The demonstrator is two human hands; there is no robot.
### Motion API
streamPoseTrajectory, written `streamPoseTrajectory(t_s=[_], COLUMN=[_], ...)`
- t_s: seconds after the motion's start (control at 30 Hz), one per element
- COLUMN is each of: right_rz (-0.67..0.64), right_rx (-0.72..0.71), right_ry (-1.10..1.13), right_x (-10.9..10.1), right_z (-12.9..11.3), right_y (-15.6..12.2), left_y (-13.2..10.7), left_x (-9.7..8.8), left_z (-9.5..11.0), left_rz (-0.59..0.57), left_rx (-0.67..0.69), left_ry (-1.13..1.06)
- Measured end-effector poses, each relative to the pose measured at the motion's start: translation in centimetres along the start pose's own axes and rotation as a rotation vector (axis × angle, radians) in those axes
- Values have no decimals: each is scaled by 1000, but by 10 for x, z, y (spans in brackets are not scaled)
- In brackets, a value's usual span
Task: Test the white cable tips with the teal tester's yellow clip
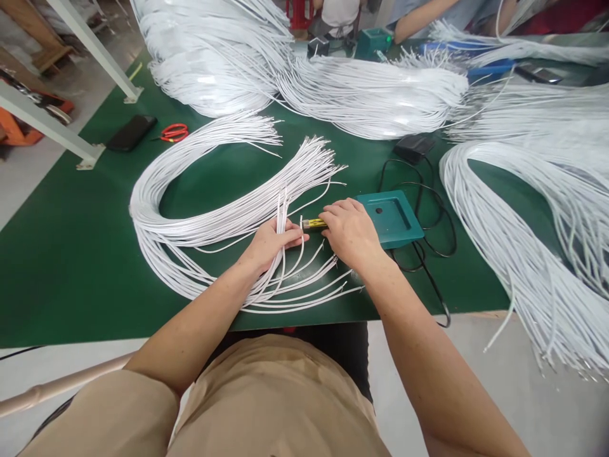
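Note:
My left hand (273,244) is closed round a few thin white cables (285,209) pulled from a big looped bundle (157,216) on the green table (71,254). My right hand (349,228) is closed in a pinch on a small yellow-and-metal connector piece (314,223), just left of a teal box (392,219). The two hands are almost touching, and the connector points toward the cable end held in the left hand. Loose cable ends fan out under both wrists.
More white cable bundles lie at the back (371,95) and right (537,209). Black cord (428,254) and an adapter (413,147) sit by the teal box. A phone (130,132) and red bands (174,132) lie at far left. Another person's arm (423,19) shows at the far edge.

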State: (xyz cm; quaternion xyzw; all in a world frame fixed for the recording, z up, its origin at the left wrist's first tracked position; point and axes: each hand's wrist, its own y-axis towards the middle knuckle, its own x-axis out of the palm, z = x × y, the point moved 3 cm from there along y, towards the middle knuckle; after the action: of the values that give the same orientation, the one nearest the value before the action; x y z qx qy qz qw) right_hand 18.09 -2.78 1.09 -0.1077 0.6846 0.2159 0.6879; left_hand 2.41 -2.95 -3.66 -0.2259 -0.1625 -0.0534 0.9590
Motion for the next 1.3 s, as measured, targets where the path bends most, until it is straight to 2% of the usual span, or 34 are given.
streamPoseTrajectory(t_s=[0.2,0.4,0.67,0.87,0.93,1.03,1.13,1.2,1.3], right_rz=[-52,-72,-107,-122,-86,84,249,277,245], right_rx=[43,-38,-20,-30,-26,76,311,409,429], right_ry=[-142,-57,-23,-30,0,26,-20,-43,-47], right_x=[4,-6,-12,-12,-10,-11,-9,-5,0], right_z=[-8,-5,-1,-1,1,10,23,29,30], right_y=[7,4,7,7,5,-4,-15,-20,-19], left_y=[1,-1,3,3,4,6,6,6,7], left_x=[0,2,2,5,5,3,1,0,-2], left_z=[-1,2,-2,-4,-5,-6,-7,-7,-6], left_rz=[-15,-2,50,19,2,-20,-21,-7,16], left_rx=[12,1,18,-35,-47,-46,-68,-77,-69], left_ry=[12,14,77,80,79,73,82,94,124])
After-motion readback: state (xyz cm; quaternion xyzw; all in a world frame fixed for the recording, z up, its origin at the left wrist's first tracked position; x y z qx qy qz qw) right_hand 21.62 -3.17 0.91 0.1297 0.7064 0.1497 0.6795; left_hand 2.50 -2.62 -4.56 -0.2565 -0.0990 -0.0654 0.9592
